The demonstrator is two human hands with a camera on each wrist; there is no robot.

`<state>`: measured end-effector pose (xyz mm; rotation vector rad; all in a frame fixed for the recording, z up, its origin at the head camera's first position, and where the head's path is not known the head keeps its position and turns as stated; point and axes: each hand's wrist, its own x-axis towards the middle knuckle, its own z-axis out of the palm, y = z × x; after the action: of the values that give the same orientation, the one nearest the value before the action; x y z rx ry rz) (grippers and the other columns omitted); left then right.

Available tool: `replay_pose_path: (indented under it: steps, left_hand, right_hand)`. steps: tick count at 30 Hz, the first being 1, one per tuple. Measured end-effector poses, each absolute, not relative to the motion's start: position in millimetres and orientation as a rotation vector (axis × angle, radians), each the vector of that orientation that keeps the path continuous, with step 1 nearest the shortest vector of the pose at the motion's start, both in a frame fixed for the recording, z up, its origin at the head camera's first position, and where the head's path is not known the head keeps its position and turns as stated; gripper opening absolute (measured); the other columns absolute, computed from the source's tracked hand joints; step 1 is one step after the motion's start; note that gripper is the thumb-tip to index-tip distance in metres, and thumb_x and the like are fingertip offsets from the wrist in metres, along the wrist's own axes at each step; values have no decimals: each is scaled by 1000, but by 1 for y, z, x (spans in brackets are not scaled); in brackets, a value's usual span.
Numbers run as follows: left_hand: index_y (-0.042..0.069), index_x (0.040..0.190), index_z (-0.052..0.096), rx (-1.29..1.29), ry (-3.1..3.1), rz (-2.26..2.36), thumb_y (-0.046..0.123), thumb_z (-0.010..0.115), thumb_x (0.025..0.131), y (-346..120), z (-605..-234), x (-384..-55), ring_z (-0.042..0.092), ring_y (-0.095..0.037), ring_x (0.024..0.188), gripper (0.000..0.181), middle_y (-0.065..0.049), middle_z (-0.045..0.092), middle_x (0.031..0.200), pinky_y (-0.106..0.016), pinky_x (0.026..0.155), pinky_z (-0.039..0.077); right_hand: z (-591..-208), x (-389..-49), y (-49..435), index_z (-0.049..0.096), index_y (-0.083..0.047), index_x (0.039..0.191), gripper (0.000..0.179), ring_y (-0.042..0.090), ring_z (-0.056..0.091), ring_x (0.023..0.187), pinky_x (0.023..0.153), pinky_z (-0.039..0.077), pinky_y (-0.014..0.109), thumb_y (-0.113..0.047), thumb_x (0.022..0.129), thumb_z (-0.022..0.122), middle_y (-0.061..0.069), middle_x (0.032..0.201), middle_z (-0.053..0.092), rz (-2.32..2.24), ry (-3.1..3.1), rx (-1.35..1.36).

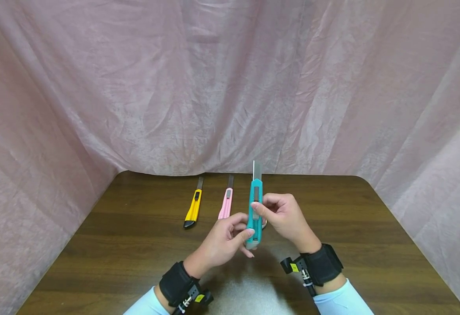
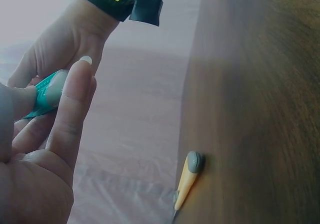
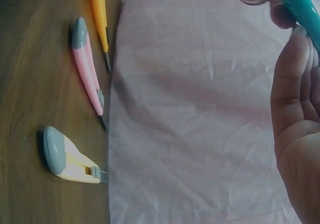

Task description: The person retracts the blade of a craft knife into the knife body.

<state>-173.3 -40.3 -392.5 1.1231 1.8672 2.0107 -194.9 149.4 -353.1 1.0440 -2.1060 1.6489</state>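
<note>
Both hands hold a teal utility knife (image 1: pixel 255 212) upright over the table, its silver blade pointing up. The left hand (image 1: pixel 224 243) pinches the knife's lower end, thumb on the front and fingers behind. Higher up, the right hand (image 1: pixel 287 218) grips the body, with its thumb at the slider. In the left wrist view the knife's grey butt (image 2: pixel 56 87) shows between thumb and fingers. A yellow utility knife (image 1: pixel 193 205) with a black end lies left of the hands. Beside it is a pink one (image 1: pixel 226 203), its lower part covered by the left hand.
A cream utility knife (image 3: pixel 75 161) with a grey end lies beyond the pink one in the right wrist view, mostly hidden in the head view. All three lying knives have blades out toward the far edge of the brown table (image 1: pixel 116 245). A pink curtain (image 1: pixel 214 87) hangs behind.
</note>
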Motion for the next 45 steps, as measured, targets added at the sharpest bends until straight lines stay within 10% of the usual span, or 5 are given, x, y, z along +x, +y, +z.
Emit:
replay_pose_path:
  steps: [45]
  left_hand:
    - [-4, 117, 50, 1097, 1906, 2016, -8, 51, 94, -39, -391, -172, 64, -35, 64, 24, -13, 65, 99, -55, 53, 54]
  right_hand:
    - [-354, -196, 150, 63, -1, 83, 10, 20, 53, 50, 43, 50, 30, 7, 89, 60, 9, 66, 59, 1717, -2159, 1113]
